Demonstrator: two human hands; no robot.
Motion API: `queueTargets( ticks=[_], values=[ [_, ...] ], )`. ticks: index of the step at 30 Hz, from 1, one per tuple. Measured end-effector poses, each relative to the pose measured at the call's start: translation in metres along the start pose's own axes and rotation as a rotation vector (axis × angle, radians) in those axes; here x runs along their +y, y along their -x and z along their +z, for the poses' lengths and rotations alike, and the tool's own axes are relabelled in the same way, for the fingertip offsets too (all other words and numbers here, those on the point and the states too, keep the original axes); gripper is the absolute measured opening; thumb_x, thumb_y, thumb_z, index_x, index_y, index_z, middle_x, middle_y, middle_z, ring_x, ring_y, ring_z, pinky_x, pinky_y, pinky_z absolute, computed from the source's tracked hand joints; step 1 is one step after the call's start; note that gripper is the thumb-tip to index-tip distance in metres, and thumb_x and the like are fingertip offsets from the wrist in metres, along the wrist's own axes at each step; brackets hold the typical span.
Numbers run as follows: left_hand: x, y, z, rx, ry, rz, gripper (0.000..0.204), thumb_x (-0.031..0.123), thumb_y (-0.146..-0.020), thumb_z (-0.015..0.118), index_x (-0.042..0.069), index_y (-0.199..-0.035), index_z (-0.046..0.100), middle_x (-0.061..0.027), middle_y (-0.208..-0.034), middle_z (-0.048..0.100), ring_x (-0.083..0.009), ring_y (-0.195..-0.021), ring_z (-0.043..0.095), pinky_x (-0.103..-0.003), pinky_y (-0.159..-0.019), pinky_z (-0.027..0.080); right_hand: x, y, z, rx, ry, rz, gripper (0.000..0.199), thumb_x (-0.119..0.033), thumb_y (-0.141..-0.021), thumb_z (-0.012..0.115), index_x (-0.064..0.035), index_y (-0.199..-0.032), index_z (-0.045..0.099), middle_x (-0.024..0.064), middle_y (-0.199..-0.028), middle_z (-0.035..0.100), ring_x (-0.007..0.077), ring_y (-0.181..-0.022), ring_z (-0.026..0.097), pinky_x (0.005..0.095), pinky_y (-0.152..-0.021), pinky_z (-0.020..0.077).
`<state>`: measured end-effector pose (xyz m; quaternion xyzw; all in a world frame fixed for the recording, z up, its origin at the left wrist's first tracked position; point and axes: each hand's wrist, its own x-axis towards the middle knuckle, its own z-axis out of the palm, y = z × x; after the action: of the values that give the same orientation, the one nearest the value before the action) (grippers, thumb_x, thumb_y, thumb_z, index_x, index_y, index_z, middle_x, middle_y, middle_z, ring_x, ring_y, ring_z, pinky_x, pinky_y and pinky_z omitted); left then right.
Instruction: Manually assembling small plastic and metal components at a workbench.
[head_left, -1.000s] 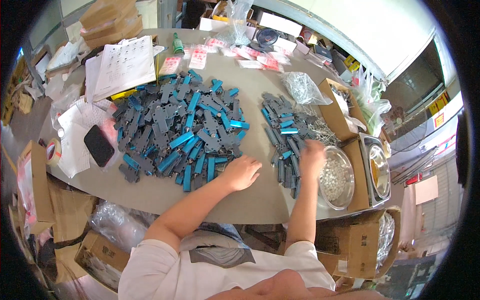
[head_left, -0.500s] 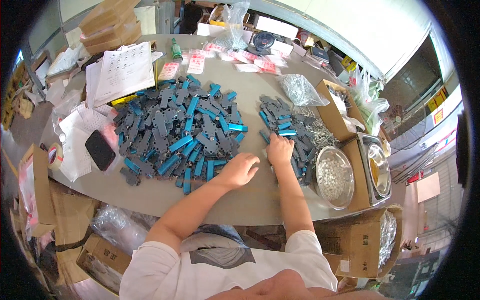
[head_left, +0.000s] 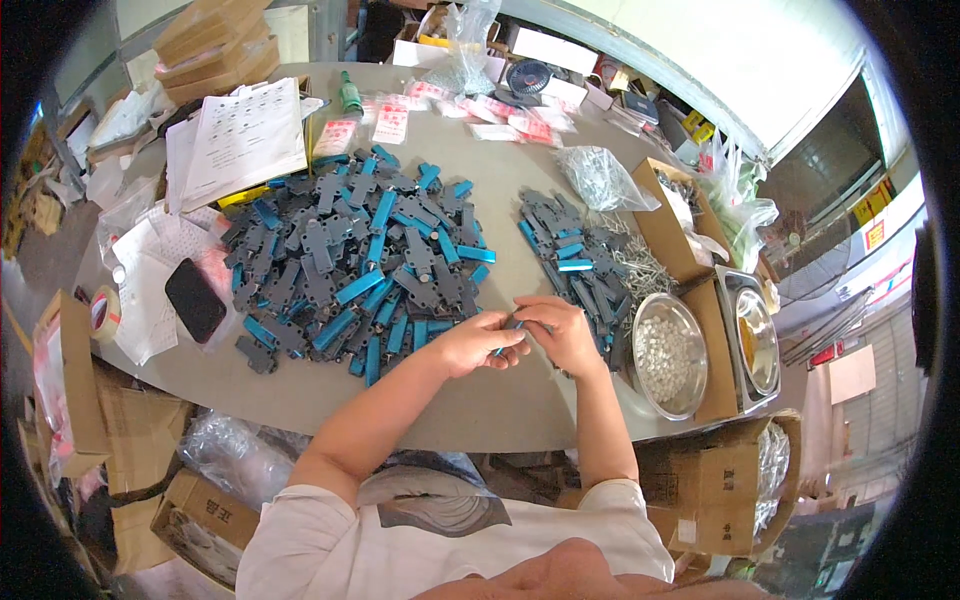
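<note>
My two hands meet over the table's front middle, between two piles of parts. My left hand (head_left: 478, 344) is closed, pinching a small grey-and-blue plastic part (head_left: 512, 325) that is mostly covered by fingers. The fingertips of my right hand (head_left: 564, 336) close on the same part from the right. To the left spreads a large heap of dark grey and blue parts (head_left: 360, 285). A smaller pile of similar parts (head_left: 575, 262) lies just beyond and beside my right hand.
Loose screws (head_left: 640, 262) lie right of the small pile. A metal bowl of white pieces (head_left: 668, 358) stands near the right edge, beside cardboard boxes (head_left: 672, 225). A phone (head_left: 196, 303), papers (head_left: 245, 140), a green bottle (head_left: 350, 95) and printed bags (head_left: 392, 122) surround the large heap.
My right hand has come back from the small pile toward my left hand, bringing a part. My left hand has gone from loosely open to closed on that part.
</note>
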<state>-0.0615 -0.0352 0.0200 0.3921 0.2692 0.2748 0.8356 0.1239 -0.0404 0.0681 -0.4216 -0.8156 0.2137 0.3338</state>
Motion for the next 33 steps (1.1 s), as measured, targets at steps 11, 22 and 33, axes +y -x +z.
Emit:
queueTargets(
  ticks=[11, 22, 33],
  values=[
    [-0.012, -0.011, 0.006, 0.134, -0.037, 0.05, 0.046, 0.05, -0.093, 0.043, 0.01, -0.072, 0.048, 0.0003, -0.058, 0.045, -0.01, -0.05, 0.038, -0.026, -0.048, 0.03, 0.156, -0.044, -0.073, 0.008, 0.755, 0.495, 0.045, -0.001, -0.079, 0.05, -0.0132, -0.122, 0.055, 0.0148, -0.122, 0.057, 0.0338, -0.113, 0.052, 0.0456, -0.094, 0.0428],
    [-0.018, -0.015, 0.001, 0.012, 0.303, 0.022, 0.057, 0.065, -0.09, 0.032, 0.012, -0.09, 0.053, -0.0037, -0.081, 0.057, -0.0167, -0.079, 0.055, -0.032, -0.068, 0.044, 0.08, -0.047, -0.077, 0.313, 0.987, 0.426, 0.016, -0.015, -0.079, 0.062, -0.0095, -0.094, 0.068, 0.0111, -0.093, 0.062, 0.0299, -0.093, 0.058, 0.0418, -0.081, 0.0457],
    [-0.011, -0.005, 0.012, -0.096, 0.525, 0.049, 0.053, 0.057, -0.093, 0.038, 0.015, -0.123, 0.048, -0.0052, -0.11, 0.056, -0.0192, -0.102, 0.056, -0.044, -0.087, 0.049, -0.016, 0.044, 0.034, 0.326, 0.398, -0.125, 0.04, 0.006, -0.062, 0.063, -0.0066, -0.1, 0.068, 0.0118, -0.106, 0.063, 0.0283, -0.092, 0.063, 0.036, -0.078, 0.0523]
  ],
)
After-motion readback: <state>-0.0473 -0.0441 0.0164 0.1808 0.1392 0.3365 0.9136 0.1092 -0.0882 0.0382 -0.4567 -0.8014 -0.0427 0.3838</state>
